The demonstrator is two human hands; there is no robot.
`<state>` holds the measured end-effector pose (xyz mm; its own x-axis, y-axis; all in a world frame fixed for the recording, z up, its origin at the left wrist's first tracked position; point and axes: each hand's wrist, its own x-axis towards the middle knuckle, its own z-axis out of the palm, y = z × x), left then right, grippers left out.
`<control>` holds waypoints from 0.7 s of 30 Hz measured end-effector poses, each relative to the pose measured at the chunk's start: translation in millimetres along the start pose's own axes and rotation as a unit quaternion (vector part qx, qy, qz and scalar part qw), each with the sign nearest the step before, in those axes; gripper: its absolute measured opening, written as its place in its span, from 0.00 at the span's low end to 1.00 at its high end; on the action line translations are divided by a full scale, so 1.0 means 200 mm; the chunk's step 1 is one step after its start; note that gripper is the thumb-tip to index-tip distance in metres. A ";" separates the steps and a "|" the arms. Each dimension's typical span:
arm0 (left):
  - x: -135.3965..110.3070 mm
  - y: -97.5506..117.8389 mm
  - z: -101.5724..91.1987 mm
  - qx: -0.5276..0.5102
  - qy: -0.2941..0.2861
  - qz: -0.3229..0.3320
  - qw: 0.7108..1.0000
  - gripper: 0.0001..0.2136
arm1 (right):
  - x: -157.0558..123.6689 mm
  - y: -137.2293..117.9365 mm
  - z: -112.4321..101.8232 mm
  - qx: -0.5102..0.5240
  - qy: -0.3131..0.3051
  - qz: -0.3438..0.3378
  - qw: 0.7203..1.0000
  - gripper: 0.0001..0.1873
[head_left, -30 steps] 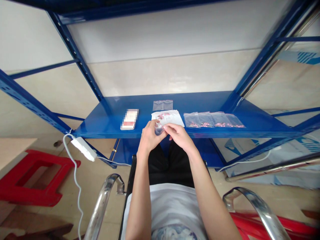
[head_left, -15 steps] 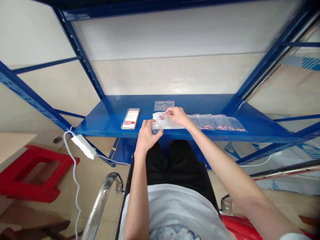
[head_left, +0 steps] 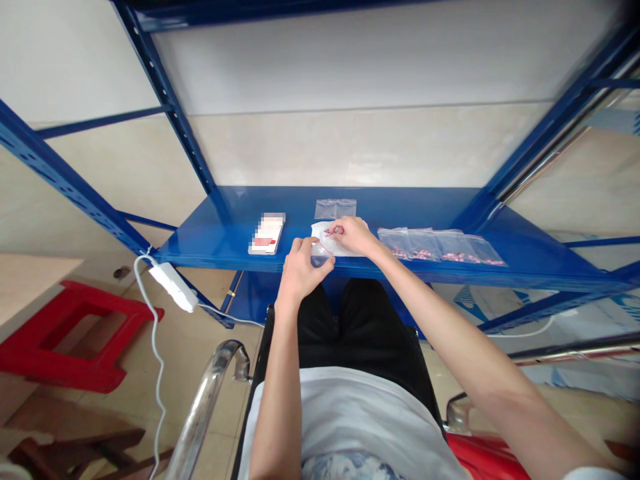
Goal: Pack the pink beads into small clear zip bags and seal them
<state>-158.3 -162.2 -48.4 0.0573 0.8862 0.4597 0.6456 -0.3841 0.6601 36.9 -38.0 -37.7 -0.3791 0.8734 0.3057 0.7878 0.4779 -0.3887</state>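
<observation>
Right hand (head_left: 354, 235) moved from the bag (head_left: 320, 249) to the paper (head_left: 317, 231), pinching beads (head_left: 327, 233), I think; my left hand (head_left: 301, 270) grips the bag near, to fill.

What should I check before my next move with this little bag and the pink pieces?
1. Grip: the left hand holds the small clear bag at the edge of the shelf: ok.
2. Bag mouth open: cannot tell.
3. Reach: the right hand rests on the white sheet at the pink pieces: ok.
4. A piece pinched between the fingertips: cannot tell.
5. The filled bags lie apart from both hands: ok.
</observation>
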 end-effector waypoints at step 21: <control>0.23 0.13 -0.04 -0.104 -0.069 -0.060 0.990 0.21 | -0.08 -0.12 -0.31 0.337 -0.038 0.007 0.941 0.17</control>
<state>-144.3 -133.9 -5.8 0.1020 0.9503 0.2940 0.4836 -0.3057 0.8202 54.8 -69.5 19.6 -0.4254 0.8716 0.2436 0.3157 0.3951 -0.8627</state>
